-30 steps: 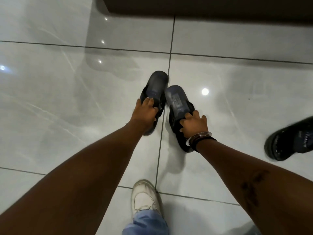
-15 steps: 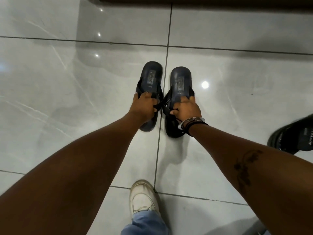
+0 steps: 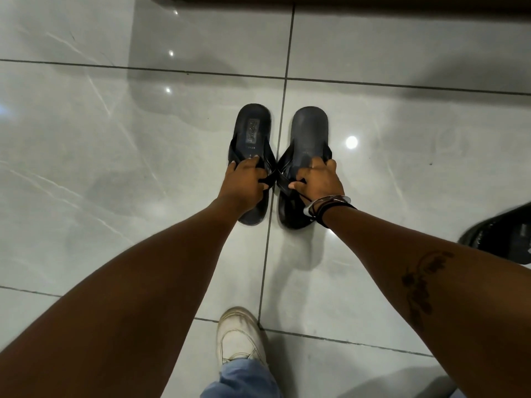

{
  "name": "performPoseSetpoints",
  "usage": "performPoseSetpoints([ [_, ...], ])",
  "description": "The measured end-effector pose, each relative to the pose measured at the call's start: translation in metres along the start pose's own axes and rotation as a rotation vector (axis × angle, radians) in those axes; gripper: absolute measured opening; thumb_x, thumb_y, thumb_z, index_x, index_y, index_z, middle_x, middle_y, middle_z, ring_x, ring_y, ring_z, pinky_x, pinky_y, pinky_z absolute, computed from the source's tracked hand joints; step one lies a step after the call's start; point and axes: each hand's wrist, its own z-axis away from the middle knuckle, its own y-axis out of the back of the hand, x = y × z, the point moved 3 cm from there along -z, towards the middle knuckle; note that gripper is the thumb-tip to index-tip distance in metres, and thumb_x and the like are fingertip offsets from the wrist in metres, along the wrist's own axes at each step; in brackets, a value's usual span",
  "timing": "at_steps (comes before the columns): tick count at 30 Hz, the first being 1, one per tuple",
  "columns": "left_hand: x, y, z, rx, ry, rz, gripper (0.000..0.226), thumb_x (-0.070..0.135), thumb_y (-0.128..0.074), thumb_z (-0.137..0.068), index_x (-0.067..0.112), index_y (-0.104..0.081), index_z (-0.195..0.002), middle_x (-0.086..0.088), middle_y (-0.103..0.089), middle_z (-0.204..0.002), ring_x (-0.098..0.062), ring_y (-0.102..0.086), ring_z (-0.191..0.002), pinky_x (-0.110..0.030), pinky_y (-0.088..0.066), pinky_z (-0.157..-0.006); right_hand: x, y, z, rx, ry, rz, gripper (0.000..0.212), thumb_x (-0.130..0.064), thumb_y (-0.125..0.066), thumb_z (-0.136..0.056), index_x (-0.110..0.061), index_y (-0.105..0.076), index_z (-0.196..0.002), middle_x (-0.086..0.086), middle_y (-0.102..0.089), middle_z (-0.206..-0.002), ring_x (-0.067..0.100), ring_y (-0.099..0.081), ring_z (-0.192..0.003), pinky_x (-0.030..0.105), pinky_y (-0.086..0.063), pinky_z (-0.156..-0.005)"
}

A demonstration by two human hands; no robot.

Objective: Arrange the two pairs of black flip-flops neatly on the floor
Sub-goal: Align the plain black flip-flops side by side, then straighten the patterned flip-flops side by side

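Observation:
Two black flip-flops lie side by side on the glossy grey tile floor, heels pointing away from me, one on each side of a grout line. My left hand grips the straps of the left flip-flop. On the right flip-flop, my right hand, with bracelets at the wrist, holds the straps. Both hands cover the front halves of the soles. Part of another black flip-flop shows at the right edge; the rest of it is out of view.
My white sneaker and a jeans cuff stand on the tiles near the bottom centre. A dark piece of furniture or wall base runs along the top edge. Bright light spots reflect off the floor.
Both flip-flops were tilted and angled toward each other; now they lie flat and parallel with a small gap between them. My hands stay on their straps.

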Motion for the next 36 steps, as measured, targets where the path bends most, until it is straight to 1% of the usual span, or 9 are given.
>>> performPoseSetpoints([
  [5,0.002,0.003,-0.002,-0.015,0.002,-0.006,0.035,0.025,-0.058,-0.088,0.020,-0.063,-0.122,-0.006,-0.037,-0.153,-0.025,-0.035,-0.140,-0.046,-0.015,-0.118,0.002,0.000,-0.001,-0.022,0.010,0.026,0.030,-0.037,-0.060,-0.093,-0.015,-0.069,-0.112,0.010,-0.045,-0.135,0.035,-0.035,-0.126,0.042,-0.045,-0.101],
  [9,0.009,0.008,0.001,-0.003,-0.015,-0.041,0.033,0.028,-0.065,-0.083,0.020,-0.067,-0.115,-0.009,-0.046,-0.147,-0.026,-0.046,-0.132,-0.039,-0.028,-0.110,0.003,0.004,0.004,-0.050,-0.001,0.057,0.034,-0.041,-0.060,-0.092,-0.019,-0.067,-0.117,0.011,-0.042,-0.138,0.037,-0.033,-0.128,0.044,-0.046,-0.099],
  [13,0.031,0.031,0.004,0.131,-0.127,-0.061,0.045,0.042,-0.058,-0.069,0.013,-0.072,-0.100,-0.015,-0.070,-0.112,-0.034,-0.065,-0.105,-0.043,-0.046,-0.095,0.007,0.021,0.018,0.018,0.039,0.109,0.038,-0.046,-0.057,-0.090,-0.022,-0.064,-0.120,0.010,-0.042,-0.139,0.035,-0.037,-0.125,0.045,-0.044,-0.089],
  [16,0.061,0.038,0.010,0.298,-0.174,-0.076,0.044,0.044,-0.053,-0.070,0.008,-0.068,-0.089,-0.019,-0.069,-0.092,-0.040,-0.066,-0.086,-0.045,-0.051,-0.077,0.033,0.042,0.039,0.138,0.060,0.126,0.036,-0.046,-0.054,-0.091,-0.021,-0.066,-0.115,0.008,-0.049,-0.131,0.032,-0.044,-0.118,0.043,-0.043,-0.084],
  [20,0.156,0.018,0.016,0.278,-0.253,-0.066,0.039,0.035,-0.057,-0.078,0.008,-0.066,-0.105,-0.019,-0.068,-0.106,-0.042,-0.064,-0.094,-0.047,-0.051,-0.082,0.128,0.094,0.079,0.210,-0.001,0.195,0.035,-0.041,-0.049,-0.096,-0.019,-0.063,-0.119,0.007,-0.050,-0.131,0.031,-0.048,-0.116,0.042,-0.044,-0.085],
  [26,0.364,-0.057,0.016,-0.004,-0.611,-0.160,0.054,0.031,-0.065,-0.082,0.018,-0.055,-0.133,-0.015,-0.055,-0.136,-0.038,-0.060,-0.109,-0.043,-0.050,-0.087,0.326,0.175,0.149,0.152,-0.363,0.221,0.043,-0.027,-0.054,-0.089,-0.010,-0.051,-0.129,0.017,-0.044,-0.136,0.040,-0.048,-0.119,0.047,-0.046,-0.093],
  [30,0.479,-0.118,-0.001,-0.155,-0.708,-0.431,0.058,0.032,-0.064,-0.076,0.022,-0.048,-0.131,-0.013,-0.053,-0.128,-0.035,-0.058,-0.104,-0.038,-0.043,-0.081,0.438,0.189,0.189,0.056,-0.546,0.052,0.055,-0.027,-0.057,-0.088,-0.018,-0.043,-0.141,0.016,-0.040,-0.146,0.042,-0.047,-0.127,0.053,-0.045,-0.102],
  [33,0.518,-0.151,-0.007,-0.192,-0.799,-0.540,0.042,0.022,-0.057,-0.082,0.015,-0.056,-0.124,-0.015,-0.058,-0.124,-0.037,-0.058,-0.106,-0.040,-0.040,-0.085,0.486,0.177,0.198,-0.030,-0.656,-0.028,0.053,-0.040,-0.046,-0.097,-0.022,-0.037,-0.145,0.019,-0.042,-0.147,0.042,-0.047,-0.128,0.050,-0.043,-0.105],
  [36,0.526,-0.171,-0.014,-0.228,-0.753,-0.559,0.036,0.015,-0.050,-0.087,0.011,-0.058,-0.122,-0.016,-0.062,-0.118,-0.038,-0.060,-0.103,-0.040,-0.042,-0.084,0.513,0.159,0.202,-0.074,-0.713,0.000,0.060,-0.045,-0.042,-0.096,-0.017,-0.030,-0.149,0.022,-0.045,-0.142,0.043,-0.047,-0.126,0.049,-0.041,-0.106],
])
